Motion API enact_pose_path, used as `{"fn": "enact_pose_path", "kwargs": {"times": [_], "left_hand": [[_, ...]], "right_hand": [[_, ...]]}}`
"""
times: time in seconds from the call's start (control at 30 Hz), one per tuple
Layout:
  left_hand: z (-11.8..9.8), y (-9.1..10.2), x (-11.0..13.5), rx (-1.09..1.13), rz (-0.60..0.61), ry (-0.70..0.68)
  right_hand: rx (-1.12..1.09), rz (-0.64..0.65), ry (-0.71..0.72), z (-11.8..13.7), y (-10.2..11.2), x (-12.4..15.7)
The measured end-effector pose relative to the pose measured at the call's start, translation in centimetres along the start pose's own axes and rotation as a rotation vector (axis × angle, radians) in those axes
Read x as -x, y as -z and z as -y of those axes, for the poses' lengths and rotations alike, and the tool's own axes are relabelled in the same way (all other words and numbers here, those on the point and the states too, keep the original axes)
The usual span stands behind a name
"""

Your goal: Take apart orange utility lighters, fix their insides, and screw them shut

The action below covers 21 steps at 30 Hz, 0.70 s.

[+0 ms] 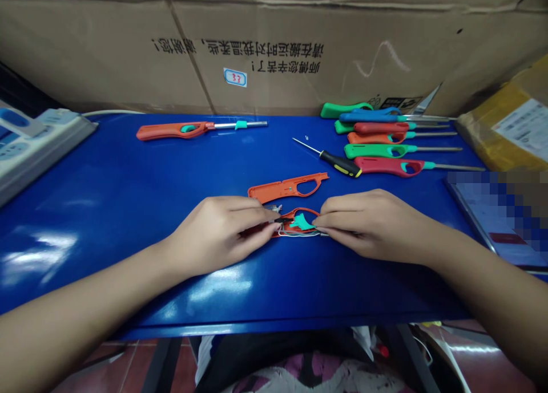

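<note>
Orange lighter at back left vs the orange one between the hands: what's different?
The back-left lighter is closed and whole; the opened lighter shows its teal trigger and wires, its loose shell half lying just behind. The back-left lighter lies untouched; the left hand and right hand pinch the opened lighter's ends. Both are orange, on the blue table.

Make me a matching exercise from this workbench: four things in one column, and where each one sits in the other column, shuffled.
1 screwdriver
2 power strip
3 orange half shell
4 opened lighter

A between left hand and right hand
B left edge of blue table
C just beyond the hands
D beside the lighter pile

Pairs: 1-D, 2-B, 3-C, 4-A
</note>
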<state>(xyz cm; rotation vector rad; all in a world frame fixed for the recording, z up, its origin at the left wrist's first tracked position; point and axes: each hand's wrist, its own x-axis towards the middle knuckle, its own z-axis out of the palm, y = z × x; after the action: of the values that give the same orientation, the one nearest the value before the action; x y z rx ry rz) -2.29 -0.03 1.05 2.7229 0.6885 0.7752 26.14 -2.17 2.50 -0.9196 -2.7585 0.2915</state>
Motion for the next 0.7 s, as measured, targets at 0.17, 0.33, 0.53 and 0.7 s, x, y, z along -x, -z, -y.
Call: {"fn": "enact_pose_path", "kwargs": {"times": [0.17, 0.33, 0.53, 0.7], "left_hand": [[-0.12, -0.33, -0.13, -0.006, -0.021, -0.009], [-0.10, -0.64, -0.20, 0.029, -0.049, 0.008], [-0.08, -0.63, -0.34, 0.108, -0.068, 0.054], [-0.15, -0.62, -0.38, 0.190, -0.081, 0.089]], "right_hand": [[0.016, -0.015, 0.018, 0.01, -0.25, -0.04], [0.036, -0.023, 0.030, 0.02, -0.35, -0.02], [0.077, -0.005, 0.028, 0.06, -0.27, -0.03], [0.083, 0.003, 0.023, 0.24, -0.30, -0.04]]}}
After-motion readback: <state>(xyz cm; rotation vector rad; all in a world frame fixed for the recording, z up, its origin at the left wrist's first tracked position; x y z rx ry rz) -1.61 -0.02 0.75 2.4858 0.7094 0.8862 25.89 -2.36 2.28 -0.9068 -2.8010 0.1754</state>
